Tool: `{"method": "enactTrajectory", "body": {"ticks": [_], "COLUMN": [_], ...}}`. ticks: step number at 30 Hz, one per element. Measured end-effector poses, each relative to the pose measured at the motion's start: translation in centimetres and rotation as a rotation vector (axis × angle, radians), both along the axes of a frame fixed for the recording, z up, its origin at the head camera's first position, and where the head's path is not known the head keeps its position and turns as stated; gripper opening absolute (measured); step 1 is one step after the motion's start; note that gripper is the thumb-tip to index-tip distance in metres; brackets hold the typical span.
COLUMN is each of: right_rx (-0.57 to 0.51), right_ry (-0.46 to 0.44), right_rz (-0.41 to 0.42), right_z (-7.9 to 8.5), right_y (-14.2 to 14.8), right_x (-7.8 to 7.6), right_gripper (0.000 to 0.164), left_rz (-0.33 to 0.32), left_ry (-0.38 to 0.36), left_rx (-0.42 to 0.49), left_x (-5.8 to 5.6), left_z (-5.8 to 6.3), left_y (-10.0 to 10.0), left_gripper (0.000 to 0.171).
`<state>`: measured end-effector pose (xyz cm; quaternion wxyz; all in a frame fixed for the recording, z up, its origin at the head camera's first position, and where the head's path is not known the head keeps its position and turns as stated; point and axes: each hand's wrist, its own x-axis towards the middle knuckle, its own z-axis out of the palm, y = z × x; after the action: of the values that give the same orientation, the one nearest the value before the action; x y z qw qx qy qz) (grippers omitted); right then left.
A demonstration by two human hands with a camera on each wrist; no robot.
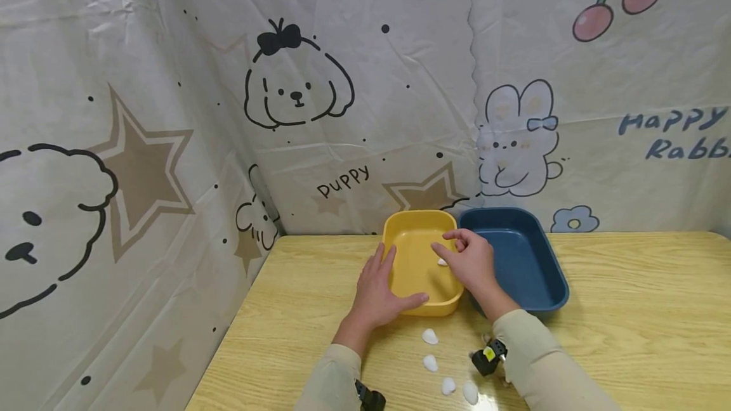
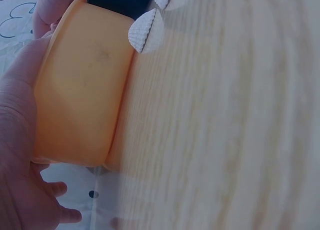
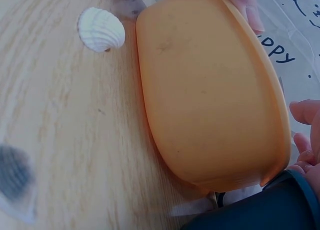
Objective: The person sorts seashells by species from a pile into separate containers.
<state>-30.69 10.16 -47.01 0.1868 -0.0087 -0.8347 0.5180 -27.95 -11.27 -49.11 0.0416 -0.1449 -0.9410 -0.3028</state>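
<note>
A yellow rectangular basin (image 1: 419, 240) stands at the back of the wooden table. My left hand (image 1: 378, 290) rests on its near-left corner, fingers straight along the left rim and thumb across the near rim. Over the basin's right side hovers my right hand (image 1: 471, 262), thumb and forefinger spread apart with a gap between them. Just under that thumb a small white seashell (image 1: 442, 262) shows against the yellow interior. In the right wrist view, a ribbed white seashell (image 3: 101, 29) lies on the table beside the basin.
A dark blue basin (image 1: 556, 281) stands right against the yellow one. Several white seashells (image 1: 430, 336) form a loose line on the table in front, between the forearms. Small brownish things (image 1: 485, 339) are partly hidden by the right wrist camera. A printed cloth (image 1: 342, 81) hangs behind the table.
</note>
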Motion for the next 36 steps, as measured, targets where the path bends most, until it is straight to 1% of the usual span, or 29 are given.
{"method": "enactTrajectory", "body": {"ticks": [14,21,27,31,36], "right_rx": [-0.011,-0.024,-0.029,-0.025,-0.016], "right_ry": [-0.028,0.006,0.027,0.027,0.048], "right_rz": [0.005,0.012,0.043,0.062,0.094], "right_z": [0.3,0.9,1.9,2.4,2.6], "right_y": [0.1,0.1,0.2,0.2,0.3], "right_x": [0.0,0.4,1.3,2.1,3.1], "right_gripper": [0.034,0.033,0.035,0.033,0.031], "left_rz": [0.0,0.005,0.001,0.008,0.017], "left_ry": [0.001,-0.011,0.002,-0.014,-0.029], "left_rx": [0.009,0.01,0.01,0.013,0.016], "left_x": [0.0,0.2,0.0,0.0,0.2], "left_z": [0.2,0.3,0.2,0.1,0.2], "left_y": [0.0,0.0,0.0,0.1,0.2], "left_gripper": [0.118,0.118,0.119,0.118,0.116]}}
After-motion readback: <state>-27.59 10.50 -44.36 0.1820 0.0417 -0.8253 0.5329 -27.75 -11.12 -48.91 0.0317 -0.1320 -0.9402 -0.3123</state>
